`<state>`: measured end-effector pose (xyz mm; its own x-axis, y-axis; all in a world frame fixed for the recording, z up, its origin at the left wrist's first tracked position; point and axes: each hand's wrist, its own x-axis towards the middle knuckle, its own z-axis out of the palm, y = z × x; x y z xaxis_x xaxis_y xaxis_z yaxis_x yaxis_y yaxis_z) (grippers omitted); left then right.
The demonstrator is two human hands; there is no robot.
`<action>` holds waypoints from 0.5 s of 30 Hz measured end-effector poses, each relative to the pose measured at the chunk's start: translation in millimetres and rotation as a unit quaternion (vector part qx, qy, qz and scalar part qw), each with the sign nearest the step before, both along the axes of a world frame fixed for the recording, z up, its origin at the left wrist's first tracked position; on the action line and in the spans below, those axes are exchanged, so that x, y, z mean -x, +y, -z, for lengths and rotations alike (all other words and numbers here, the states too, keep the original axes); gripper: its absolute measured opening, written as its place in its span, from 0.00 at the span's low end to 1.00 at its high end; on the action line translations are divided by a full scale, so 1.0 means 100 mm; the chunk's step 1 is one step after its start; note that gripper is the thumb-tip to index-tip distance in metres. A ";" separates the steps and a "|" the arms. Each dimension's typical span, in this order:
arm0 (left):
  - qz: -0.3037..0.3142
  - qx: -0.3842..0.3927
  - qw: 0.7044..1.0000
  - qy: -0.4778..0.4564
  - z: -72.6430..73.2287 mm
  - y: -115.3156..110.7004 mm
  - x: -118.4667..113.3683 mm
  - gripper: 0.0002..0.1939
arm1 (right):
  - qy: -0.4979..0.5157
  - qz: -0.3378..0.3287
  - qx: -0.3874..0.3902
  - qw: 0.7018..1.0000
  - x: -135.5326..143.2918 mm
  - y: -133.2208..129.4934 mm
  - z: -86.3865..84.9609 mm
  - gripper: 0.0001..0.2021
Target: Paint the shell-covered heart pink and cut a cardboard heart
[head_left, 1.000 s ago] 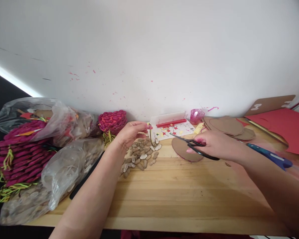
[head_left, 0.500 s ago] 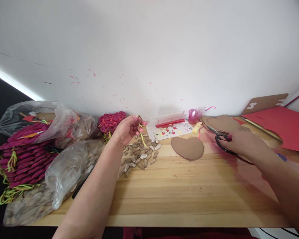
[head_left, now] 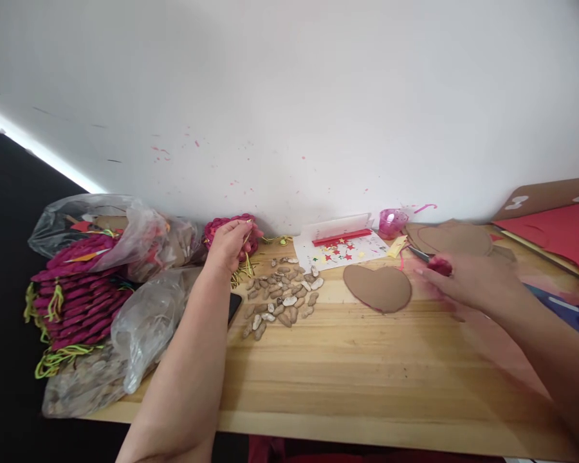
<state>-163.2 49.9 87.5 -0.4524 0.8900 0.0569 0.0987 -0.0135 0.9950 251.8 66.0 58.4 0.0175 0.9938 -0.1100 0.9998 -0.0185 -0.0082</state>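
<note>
My left hand (head_left: 232,245) is closed, fingertips pinched on a short piece of yellow-green yarn, mostly hidden by the fingers. It is in front of a magenta-dyed peanut cluster (head_left: 212,230) with yellow-green yarn ends below. On the right, my right hand (head_left: 480,278) is smeared by motion, with its thumb stretched left and magenta at the fingertips. Scissors (head_left: 419,254) show only their blades beyond it. Their handles are hidden, so I cannot tell whether the hand grips them. Loose peanuts (head_left: 282,296) lie below my left hand. A cardboard heart (head_left: 377,289) lies between the hands.
Plastic bags (head_left: 147,321) and magenta peanut pieces (head_left: 84,315) with yarn tassels crowd the left. Behind are white paper (head_left: 313,257) with star cutouts, a red strip (head_left: 341,238) and a pink cup (head_left: 392,222). Red sheets (head_left: 560,238) and a blue object (head_left: 560,308) lie right.
My left hand has moved left with the yarn, towards the magenta peanut cluster. My right hand has shifted over the scissor handles, which showed before. The view has turned slightly left.
</note>
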 end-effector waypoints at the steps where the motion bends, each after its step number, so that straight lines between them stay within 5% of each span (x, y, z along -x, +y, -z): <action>1: -0.012 0.012 1.000 0.025 -0.02 -0.01 0.03 0.08 | 0.010 -0.003 0.001 1.000 0.02 -0.01 0.01 0.21; 7: -0.010 0.088 0.952 0.294 -0.15 -0.16 0.32 0.07 | 0.034 -0.038 -0.029 0.998 0.11 -0.03 0.07 0.19; 11: 0.013 0.219 0.853 0.473 -0.25 -0.25 0.45 0.09 | 0.034 -0.042 -0.023 0.998 0.15 -0.01 0.10 0.19; 15: 0.060 0.337 0.770 0.538 -0.26 -0.25 0.53 0.10 | 0.044 -0.062 -0.035 0.997 0.13 0.02 0.18 0.19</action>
<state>-216.5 24.8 113.8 -0.3786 0.9131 -0.1515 0.9094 0.3974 0.1227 239.1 68.2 40.6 -0.1117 0.9931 -0.0355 0.9898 0.1080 -0.0927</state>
